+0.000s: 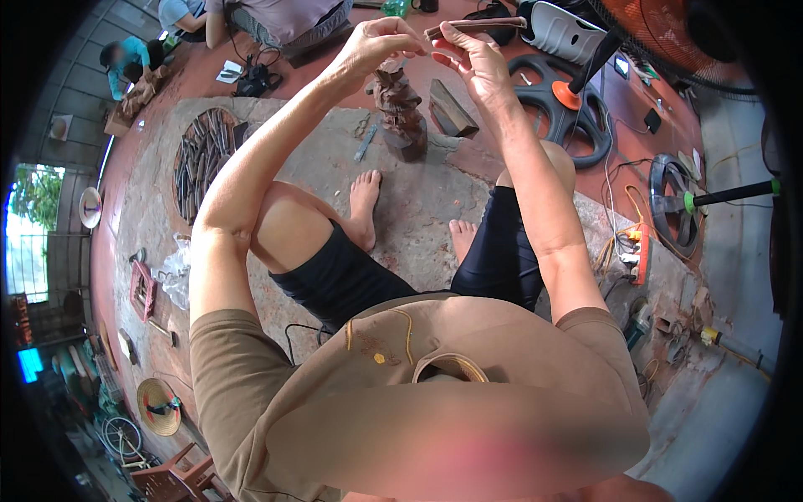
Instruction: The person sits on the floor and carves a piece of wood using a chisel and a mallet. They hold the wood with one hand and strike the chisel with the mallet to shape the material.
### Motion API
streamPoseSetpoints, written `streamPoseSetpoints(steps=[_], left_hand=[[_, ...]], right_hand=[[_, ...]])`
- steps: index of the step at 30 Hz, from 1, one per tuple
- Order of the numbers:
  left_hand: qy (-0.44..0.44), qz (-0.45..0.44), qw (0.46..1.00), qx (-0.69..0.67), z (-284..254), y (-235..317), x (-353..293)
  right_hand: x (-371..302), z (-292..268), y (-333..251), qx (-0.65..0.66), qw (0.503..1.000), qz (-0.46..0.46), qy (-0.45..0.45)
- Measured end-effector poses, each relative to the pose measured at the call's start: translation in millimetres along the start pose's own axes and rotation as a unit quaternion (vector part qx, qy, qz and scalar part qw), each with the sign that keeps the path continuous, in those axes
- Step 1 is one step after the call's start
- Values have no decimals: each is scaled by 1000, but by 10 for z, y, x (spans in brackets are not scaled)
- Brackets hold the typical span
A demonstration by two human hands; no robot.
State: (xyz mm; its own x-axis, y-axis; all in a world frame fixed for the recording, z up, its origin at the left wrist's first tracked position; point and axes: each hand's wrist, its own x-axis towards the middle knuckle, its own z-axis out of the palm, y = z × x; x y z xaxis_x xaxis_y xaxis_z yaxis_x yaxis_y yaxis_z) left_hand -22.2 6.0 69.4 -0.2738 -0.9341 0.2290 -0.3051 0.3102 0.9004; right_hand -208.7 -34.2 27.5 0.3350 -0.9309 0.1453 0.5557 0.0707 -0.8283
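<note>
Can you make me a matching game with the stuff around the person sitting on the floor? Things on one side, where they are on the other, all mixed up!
Things:
1. thin brown stick
2. wooden carving
3. round tray of chisels
4. straw hat

Places:
A. standing on the floor in front of the bare feet
B. lying on the floor far behind the person's left side
C. held up between the left hand and the right hand
D. on the floor beside the person's left arm

Pairs: 1-C, 2-A, 3-D, 4-B
</note>
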Motion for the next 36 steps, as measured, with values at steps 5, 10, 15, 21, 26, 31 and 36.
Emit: streamPoseSetpoints(steps=[5, 10, 15, 21, 26, 31, 36], left_hand=[[-3, -16, 1000, 0, -27, -32, 4], [-41, -40, 998, 11, 17, 5, 2], [-64, -47, 997, 12, -1, 50, 12], [-180, -94, 976, 75, 100, -95, -101], [-193, -121, 964, 134, 273, 55, -167], [-99, -59, 993, 13, 114, -202, -68], [-15, -65, 998, 8, 95, -77, -37]], right_hand=[[-4, 14, 8, -2, 1000, -8, 7], [23, -45, 24, 4, 999, -18, 27], [14, -19, 58, -1, 999, -15, 37], [178, -272, -120, 20, 991, -75, 107], [56, -155, -89, -23, 993, -70, 92], [49, -46, -20, -56, 992, -79, 75], [35, -37, 14, -79, 989, -110, 53]])
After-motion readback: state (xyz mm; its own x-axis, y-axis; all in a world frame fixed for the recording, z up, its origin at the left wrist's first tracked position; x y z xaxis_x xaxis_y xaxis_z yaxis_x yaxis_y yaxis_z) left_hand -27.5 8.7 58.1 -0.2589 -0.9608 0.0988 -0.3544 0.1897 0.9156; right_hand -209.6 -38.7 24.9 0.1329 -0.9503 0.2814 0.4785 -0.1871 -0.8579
